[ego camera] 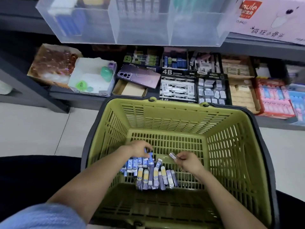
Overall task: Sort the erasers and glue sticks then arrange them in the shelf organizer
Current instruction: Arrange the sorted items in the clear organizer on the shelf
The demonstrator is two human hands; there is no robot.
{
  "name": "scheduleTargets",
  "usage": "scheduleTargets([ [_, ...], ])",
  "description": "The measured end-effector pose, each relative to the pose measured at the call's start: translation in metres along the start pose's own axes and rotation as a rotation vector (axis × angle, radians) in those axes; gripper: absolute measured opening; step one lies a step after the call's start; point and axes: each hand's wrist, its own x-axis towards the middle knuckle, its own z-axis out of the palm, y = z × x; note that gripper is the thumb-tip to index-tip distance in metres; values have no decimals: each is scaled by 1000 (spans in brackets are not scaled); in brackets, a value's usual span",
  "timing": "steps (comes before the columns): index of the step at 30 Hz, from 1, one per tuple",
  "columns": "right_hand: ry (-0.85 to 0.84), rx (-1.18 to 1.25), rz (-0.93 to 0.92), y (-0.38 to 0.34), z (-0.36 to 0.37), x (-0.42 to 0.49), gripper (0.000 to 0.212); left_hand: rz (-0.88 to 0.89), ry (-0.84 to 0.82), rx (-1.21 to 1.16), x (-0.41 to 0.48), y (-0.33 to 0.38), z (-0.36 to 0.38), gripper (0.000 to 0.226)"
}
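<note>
A green slotted basket [166, 113] stands on the floor in front of me. On its bottom lie a row of blue-wrapped erasers [138, 163] and a bunch of purple glue sticks [156, 178]. My left hand [140, 148] is curled over the far end of the eraser row and grips a blue eraser. My right hand [189, 161] pinches a small white-labelled eraser [173, 155] just above the basket floor. A clear shelf organizer [140, 30] with three compartments sits on the shelf above; blue items fill its left compartment.
The low shelf behind the basket holds boxes of 4B erasers [177, 90], a purple phone [139, 76], a white box with green items [92, 78], beige eraser boxes [241, 93] and pink packs [274, 100]. A white carton [272, 19] sits top right. Tiled floor lies to the left.
</note>
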Motion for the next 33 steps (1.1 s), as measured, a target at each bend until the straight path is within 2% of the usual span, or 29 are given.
scheduleTargets([
  [4, -24, 61, -17, -6, 6, 6, 4, -8, 3, -25, 9, -1, 16, 50],
  [13, 31, 90, -8, -11, 3, 5, 5, 58, 127, -48, 15, 5, 20, 31],
  [16, 81, 110, -4, -13, 1, 3, 16, 31, 172, -192, 11, 0, 17, 29],
  [21, 103, 241, -41, -36, -8, -8, 25, -13, 270, -580, -9, 4, -5, 15],
  [28, 93, 345, -278, -121, -40, -55, 24, 123, 343, -953, -79, 36, -66, 8],
  [30, 64, 329, -370, -150, -54, -78, 23, 187, 384, -934, -111, 46, -83, 8],
  [33, 118, 326, -520, -194, -73, -114, 19, 298, 493, -834, -163, 63, -115, 9],
])
